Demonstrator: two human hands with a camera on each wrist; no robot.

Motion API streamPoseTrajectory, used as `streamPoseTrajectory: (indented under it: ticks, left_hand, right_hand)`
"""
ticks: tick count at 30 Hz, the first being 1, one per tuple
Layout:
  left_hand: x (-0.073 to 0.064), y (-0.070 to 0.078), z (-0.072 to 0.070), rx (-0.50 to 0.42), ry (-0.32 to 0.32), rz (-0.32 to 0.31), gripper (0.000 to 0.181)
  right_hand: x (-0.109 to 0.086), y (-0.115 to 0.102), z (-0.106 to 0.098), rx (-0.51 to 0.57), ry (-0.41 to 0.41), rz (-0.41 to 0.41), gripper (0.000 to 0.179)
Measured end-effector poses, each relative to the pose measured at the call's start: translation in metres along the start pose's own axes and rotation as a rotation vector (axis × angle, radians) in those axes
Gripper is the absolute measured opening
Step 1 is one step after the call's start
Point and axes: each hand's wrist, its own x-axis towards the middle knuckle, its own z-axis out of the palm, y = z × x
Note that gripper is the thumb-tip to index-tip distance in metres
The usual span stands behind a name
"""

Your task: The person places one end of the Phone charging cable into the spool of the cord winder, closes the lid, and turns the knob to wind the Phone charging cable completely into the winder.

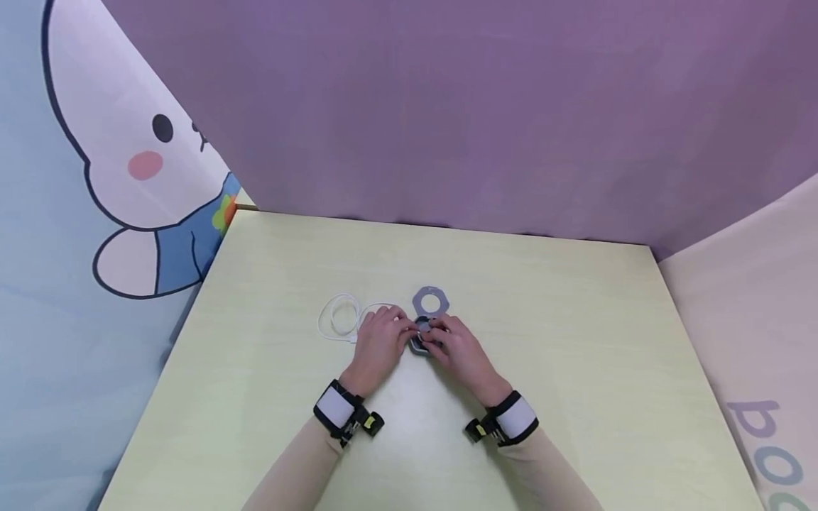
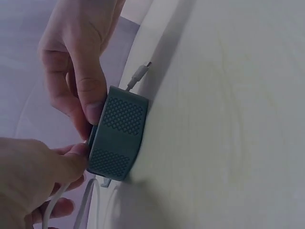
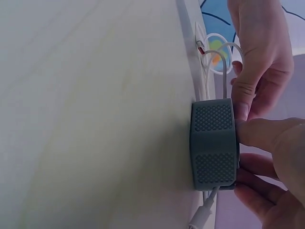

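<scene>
A small dark grey many-sided case (image 1: 418, 348) with dimpled sides stands on the table between both hands. My left hand (image 1: 380, 341) has its thumb and fingertips bent in at the left of its upper face, and my right hand (image 1: 461, 349) pinches at it from the right. A small pale round part (image 1: 424, 326) shows among the fingertips; the rest of the upper face is covered by them. White cable (image 3: 225, 71) runs into the case on the left-hand side. On the opposite side a white plug (image 2: 139, 75) sticks out.
Behind the case lies a flat grey ring (image 1: 419, 302) with an angular outline and round hole. The loosely looped white cable (image 1: 319, 323) lies left of it on the pale table (image 1: 575, 355). A purple curtain (image 1: 447, 106) hangs along the far edge.
</scene>
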Motion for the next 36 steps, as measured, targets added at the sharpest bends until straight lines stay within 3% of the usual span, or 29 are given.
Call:
streamPoseTrajectory:
  ticks: [10,16,25,30,36]
  left_hand:
    - [0.014,0.003,-0.003,0.015,-0.138,-0.016,0.009]
    - [0.017,0.006,-0.002,-0.008,-0.217,-0.068,0.011]
    - [0.017,0.013,-0.006,0.100,-0.153,-0.084,0.007]
    - [0.016,0.015,-0.008,0.106,-0.135,-0.071,0.007]
    - [0.015,0.014,-0.007,0.071,-0.153,-0.104,0.007]
  right_hand:
    - [0.004,0.004,-0.008,0.010,-0.068,-0.020,0.014]
    - [0.005,0.004,-0.011,0.025,-0.091,-0.035,0.016]
    - [0.009,0.006,-0.015,0.035,-0.107,-0.054,0.024]
    - [0.008,0.004,-0.014,0.026,-0.120,-0.054,0.023]
    - [0.007,0.002,-0.016,0.031,-0.113,-0.057,0.021]
